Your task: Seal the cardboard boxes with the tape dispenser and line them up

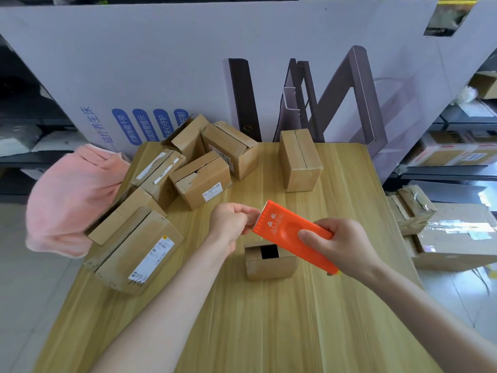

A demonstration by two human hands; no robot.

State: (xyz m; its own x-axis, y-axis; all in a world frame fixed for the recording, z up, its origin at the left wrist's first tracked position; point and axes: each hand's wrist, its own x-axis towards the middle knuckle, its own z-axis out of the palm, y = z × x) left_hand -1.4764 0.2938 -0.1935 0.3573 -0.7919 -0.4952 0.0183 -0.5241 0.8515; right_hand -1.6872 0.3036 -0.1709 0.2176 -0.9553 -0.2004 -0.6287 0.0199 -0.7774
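My right hand [340,247] grips an orange tape dispenser [290,231] and holds it above the wooden table [269,319]. My left hand [231,224] pinches at the dispenser's toothed end, where the clear tape comes off. Right below the dispenser sits a small cardboard box [270,265] with a dark gap between its top flaps. A taller box [300,160] stands alone at the back right. Several more boxes [200,179] lie jumbled at the back left, and a big labelled box [137,251] rests at the left edge.
A pink cloth [70,195] hangs off the table's left side. A large white printed cardboard sheet [188,63] stands behind the table. Taped cartons [451,238] sit on the floor to the right, with shelves of boxes beyond.
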